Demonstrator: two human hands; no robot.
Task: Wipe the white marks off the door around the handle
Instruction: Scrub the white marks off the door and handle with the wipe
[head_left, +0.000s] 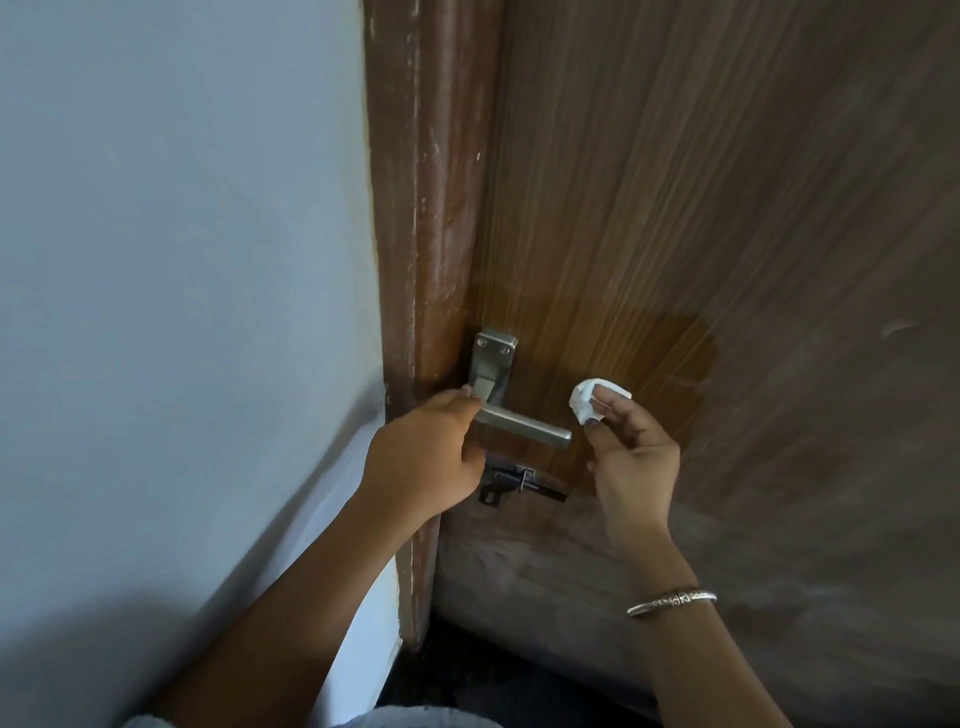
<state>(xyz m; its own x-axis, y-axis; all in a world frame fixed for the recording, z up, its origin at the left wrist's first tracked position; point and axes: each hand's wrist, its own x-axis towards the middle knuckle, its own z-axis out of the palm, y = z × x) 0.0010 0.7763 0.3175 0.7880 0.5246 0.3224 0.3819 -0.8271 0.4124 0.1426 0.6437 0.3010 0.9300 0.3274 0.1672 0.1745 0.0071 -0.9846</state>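
A brown wood-grain door (727, 208) fills the right of the view. A steel lever handle (524, 423) on a steel backplate (492, 364) sits near its left edge. My left hand (426, 457) grips the inner end of the lever, close to the backplate. My right hand (631, 452) pinches a small crumpled white tissue (589, 397) against the door, just right of the lever's tip. The wood around the handle looks darker and glossier than the dull, hazy whitish surface lower down and to the right.
A brown door frame (426, 208) with pale scuffs runs beside a white wall (182, 260) on the left. A dark sliding bolt latch (519, 480) sits under the handle. A small white smear (896, 328) shows at the right. A silver bangle (672, 600) circles my right wrist.
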